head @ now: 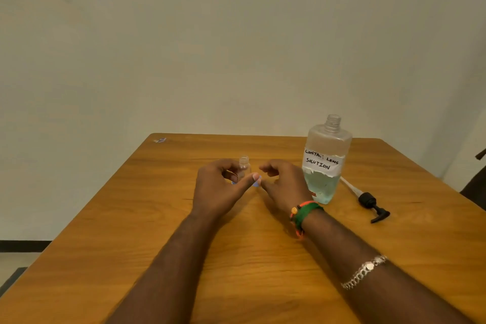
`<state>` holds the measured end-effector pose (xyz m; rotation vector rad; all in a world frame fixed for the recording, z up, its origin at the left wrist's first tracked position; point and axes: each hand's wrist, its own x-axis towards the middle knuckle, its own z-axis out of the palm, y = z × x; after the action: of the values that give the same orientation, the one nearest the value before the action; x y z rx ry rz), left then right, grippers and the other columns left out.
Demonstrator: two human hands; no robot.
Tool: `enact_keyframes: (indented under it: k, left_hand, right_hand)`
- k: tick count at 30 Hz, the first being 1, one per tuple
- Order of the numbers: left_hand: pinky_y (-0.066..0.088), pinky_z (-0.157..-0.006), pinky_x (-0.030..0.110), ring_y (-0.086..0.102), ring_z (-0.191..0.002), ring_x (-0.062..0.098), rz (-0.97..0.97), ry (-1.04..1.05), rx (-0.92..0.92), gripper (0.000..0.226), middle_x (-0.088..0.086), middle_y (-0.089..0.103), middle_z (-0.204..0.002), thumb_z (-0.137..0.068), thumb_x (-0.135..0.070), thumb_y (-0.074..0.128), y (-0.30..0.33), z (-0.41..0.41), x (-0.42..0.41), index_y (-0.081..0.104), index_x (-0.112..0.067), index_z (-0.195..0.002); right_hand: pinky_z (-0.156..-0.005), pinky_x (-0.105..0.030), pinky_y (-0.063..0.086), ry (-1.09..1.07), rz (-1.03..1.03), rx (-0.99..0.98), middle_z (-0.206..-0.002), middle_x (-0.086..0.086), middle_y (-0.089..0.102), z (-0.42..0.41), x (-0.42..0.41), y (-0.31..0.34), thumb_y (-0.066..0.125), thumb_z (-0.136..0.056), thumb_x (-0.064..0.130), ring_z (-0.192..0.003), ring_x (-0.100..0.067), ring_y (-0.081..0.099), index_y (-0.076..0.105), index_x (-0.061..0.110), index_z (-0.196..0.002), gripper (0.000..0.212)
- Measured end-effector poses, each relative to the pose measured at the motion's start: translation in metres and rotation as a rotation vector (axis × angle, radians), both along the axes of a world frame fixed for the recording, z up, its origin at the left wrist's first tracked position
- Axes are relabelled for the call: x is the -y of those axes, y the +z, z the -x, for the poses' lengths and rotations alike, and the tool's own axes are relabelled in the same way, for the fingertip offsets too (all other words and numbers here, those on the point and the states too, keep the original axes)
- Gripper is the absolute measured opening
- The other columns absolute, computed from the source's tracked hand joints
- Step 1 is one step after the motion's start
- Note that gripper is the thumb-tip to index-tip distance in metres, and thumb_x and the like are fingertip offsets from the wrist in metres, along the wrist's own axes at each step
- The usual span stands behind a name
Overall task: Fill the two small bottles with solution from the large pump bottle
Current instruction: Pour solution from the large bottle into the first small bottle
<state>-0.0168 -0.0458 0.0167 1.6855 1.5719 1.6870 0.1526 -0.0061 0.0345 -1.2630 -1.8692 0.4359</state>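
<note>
Left hand (218, 187) grips an uncapped small bottle (244, 166); right hand (282, 184) loosely curled; large bottle (324, 163) part-full.

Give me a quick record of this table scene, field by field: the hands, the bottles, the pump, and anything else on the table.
left hand: fingers curled around a small clear bottle, uncapped
right hand: fingers loosely curled beside the small bottle, contact unclear
second small bottle: not clearly visible
large bottle: upright, neck open, label reads contact lens solution, partly full
pump: removed, lying on the table right of the large bottle
other: small scrap at the far left corner
</note>
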Motion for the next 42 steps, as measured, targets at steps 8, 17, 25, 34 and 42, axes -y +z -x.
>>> enact_keyframes:
  k: [8, 17, 25, 34, 42]
  left_hand:
    - [0.064, -0.071, 0.044, 0.073, -0.077, 0.015, 0.069, -0.061, 0.042, 0.029, -0.003, 0.077, -0.081, -0.075, -0.046, 0.095, -0.003, -0.015, 0.002, 0.082, -0.025, -0.089]
    - [0.061, -0.07, 0.022, 0.074, -0.08, 0.015, 0.117, -0.168, 0.067, 0.033, -0.002, 0.079, -0.085, -0.069, -0.037, 0.099, -0.003, -0.03, 0.009, 0.081, -0.021, -0.093]
    - [0.061, -0.074, 0.026, 0.072, -0.088, 0.02, 0.119, -0.163, 0.083, 0.041, 0.003, 0.079, -0.091, -0.072, -0.041, 0.096, 0.001, -0.037, 0.011, 0.081, -0.019, -0.104]
    - [0.057, -0.072, 0.018, 0.072, -0.083, 0.009, 0.033, -0.164, 0.037, 0.035, -0.009, 0.079, -0.087, -0.073, -0.047, 0.094, 0.004, -0.038, 0.015, 0.082, -0.024, -0.097]
    - [0.058, -0.072, 0.021, 0.072, -0.078, 0.011, -0.064, -0.173, -0.015, 0.041, -0.007, 0.079, -0.084, -0.071, -0.051, 0.093, 0.009, -0.034, 0.017, 0.084, -0.02, -0.096]
  right_hand:
    - [-0.08, -0.032, 0.051, -0.37, -0.601, -0.362, -0.11, -0.002, 0.052, -0.082, 0.04, 0.021, 0.077, -0.078, 0.017, -0.102, -0.021, 0.052, 0.059, 0.017, -0.106, 0.034]
    - [-0.079, -0.018, 0.049, -0.289, -0.049, -0.433, -0.124, 0.005, 0.062, -0.109, -0.008, 0.008, 0.092, -0.065, 0.04, -0.11, -0.012, 0.06, 0.047, 0.025, -0.136, 0.085]
    - [-0.08, -0.028, 0.058, -0.21, -0.056, -0.483, -0.105, 0.012, 0.067, -0.097, -0.011, 0.007, 0.089, -0.071, 0.033, -0.095, -0.008, 0.067, 0.054, 0.028, -0.111, 0.054]
    - [-0.077, -0.005, 0.048, 0.027, -0.219, -0.156, -0.114, 0.022, 0.064, -0.106, 0.034, 0.034, 0.091, -0.069, 0.03, -0.105, 0.008, 0.059, 0.056, 0.036, -0.124, 0.066]
    - [-0.079, -0.031, 0.054, -0.044, -0.344, 0.152, -0.118, 0.009, 0.066, -0.118, 0.041, 0.038, 0.09, -0.069, 0.031, -0.101, -0.011, 0.06, 0.057, 0.031, -0.13, 0.069]
